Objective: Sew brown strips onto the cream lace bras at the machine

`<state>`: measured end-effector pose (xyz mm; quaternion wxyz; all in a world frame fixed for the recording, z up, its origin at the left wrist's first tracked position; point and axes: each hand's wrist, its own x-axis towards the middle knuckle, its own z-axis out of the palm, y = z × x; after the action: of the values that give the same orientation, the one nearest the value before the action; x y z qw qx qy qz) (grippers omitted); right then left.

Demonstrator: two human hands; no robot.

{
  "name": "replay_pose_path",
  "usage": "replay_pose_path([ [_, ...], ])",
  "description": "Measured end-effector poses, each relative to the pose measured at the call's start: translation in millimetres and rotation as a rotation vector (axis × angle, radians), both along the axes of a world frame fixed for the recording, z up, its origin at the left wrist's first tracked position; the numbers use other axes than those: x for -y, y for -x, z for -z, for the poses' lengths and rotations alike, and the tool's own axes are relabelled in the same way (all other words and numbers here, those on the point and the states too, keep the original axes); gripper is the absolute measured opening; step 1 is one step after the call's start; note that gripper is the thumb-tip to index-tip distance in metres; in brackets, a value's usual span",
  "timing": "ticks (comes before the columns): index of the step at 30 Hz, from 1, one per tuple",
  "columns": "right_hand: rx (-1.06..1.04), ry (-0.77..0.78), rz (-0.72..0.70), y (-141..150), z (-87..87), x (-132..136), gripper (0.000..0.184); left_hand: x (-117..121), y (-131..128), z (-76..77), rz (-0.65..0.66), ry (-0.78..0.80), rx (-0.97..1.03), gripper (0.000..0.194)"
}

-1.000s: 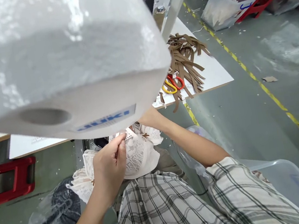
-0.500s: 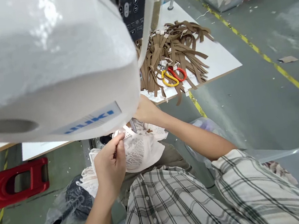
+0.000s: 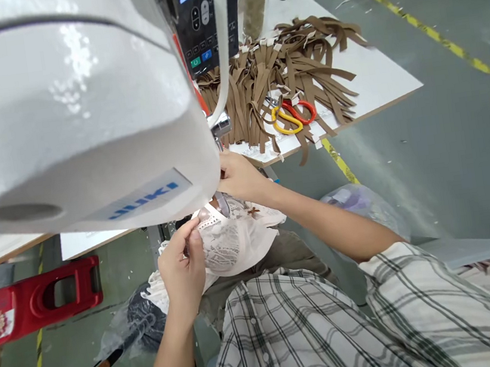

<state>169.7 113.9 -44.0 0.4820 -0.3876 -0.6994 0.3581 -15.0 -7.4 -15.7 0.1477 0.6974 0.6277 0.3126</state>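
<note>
- The white lace bra (image 3: 222, 251) lies below the sewing machine head (image 3: 81, 139), over the person's lap, its pale lower edge draped toward the checked shirt (image 3: 291, 328).
- The left hand (image 3: 183, 270) pinches the bra's near upper edge, thumb and forefinger closed together on the perforated trim.
- The right hand (image 3: 243, 176) is at the bra's far side, just beside the machine head's rounded corner (its fingertips are tucked out of sight, so I cannot tell whether they grip anything).
- Between the hands, a curved metal part (image 3: 222, 204) shows against the bra; the machine's lower edge sits close above, so headroom looks tight there.
- Beyond the right hand, brown fabric strips (image 3: 254, 86) spread over the white tabletop (image 3: 386, 71), several hanging past its front edge.
- Scissors (image 3: 287, 121) with yellow and red handles rest on the strips, near that edge.
- Open floor (image 3: 432, 165) stretches from the tabletop's right corner to the striped tape (image 3: 443, 43).
- At left, the red stool (image 3: 72, 290) stands well apart from the left hand.
</note>
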Motion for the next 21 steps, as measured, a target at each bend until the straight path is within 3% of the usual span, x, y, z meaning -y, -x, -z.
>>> replay_pose_path([
  [9, 0.052, 0.029, 0.037, 0.5, -6.3, 11.6, 0.006, -1.2, -1.0, 6.3, 0.023, -0.011, 0.014, 0.026],
  [16, 0.178, -0.033, 0.013, -7.1, 4.8, 1.1, 0.013, -1.6, -3.8, 1.5, 0.126, 0.02, -0.042, 0.03],
  [21, 0.184, -0.043, -0.028, -7.8, 3.4, -2.7, 0.016, 0.0, -10.2, 5.0, 0.051, -0.284, -0.312, 0.027],
])
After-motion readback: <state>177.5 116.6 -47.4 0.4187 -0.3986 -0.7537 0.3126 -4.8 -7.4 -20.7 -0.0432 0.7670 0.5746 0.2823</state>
